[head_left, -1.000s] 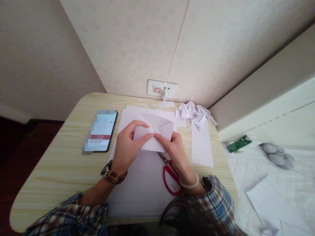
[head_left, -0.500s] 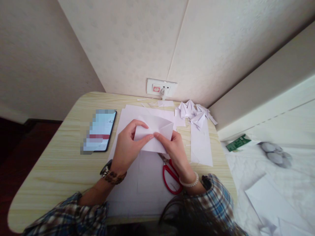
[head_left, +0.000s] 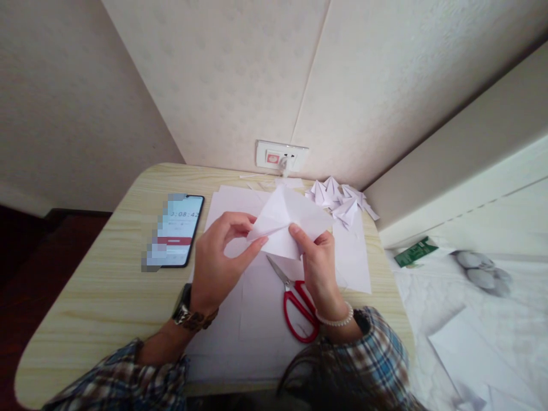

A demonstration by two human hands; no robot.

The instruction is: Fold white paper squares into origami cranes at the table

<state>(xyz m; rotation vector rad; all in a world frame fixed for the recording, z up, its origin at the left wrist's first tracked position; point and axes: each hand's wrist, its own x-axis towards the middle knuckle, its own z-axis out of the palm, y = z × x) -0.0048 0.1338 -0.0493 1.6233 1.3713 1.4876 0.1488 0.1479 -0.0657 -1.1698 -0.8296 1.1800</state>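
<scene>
A creased sheet of white paper [head_left: 285,214] is held up above the table between both hands. My left hand [head_left: 222,257] pinches its left corner between thumb and fingers. On the right side, my right hand [head_left: 317,260] grips the sheet, thumb pressed on the face near its middle and the fingers behind it, partly hidden. Scissors [head_left: 295,302] with red handles lie below the sheet, close to my right wrist, their blades pointing up and left. Under them more white paper sheets [head_left: 218,354] are spread out.
A phone [head_left: 177,231] lies on the left of the wooden table [head_left: 98,251]. Several folded paper pieces [head_left: 338,197] sit at the back right, by a paper strip [head_left: 353,257]. A wall socket [head_left: 281,157] is behind. Right of the table are a green packet [head_left: 415,251] and paper [head_left: 475,348].
The sheet has been turned, with a corner now pointing up, and shifted slightly right. My left hand has moved to its left corner, away from my right thumb. More of the scissors shows.
</scene>
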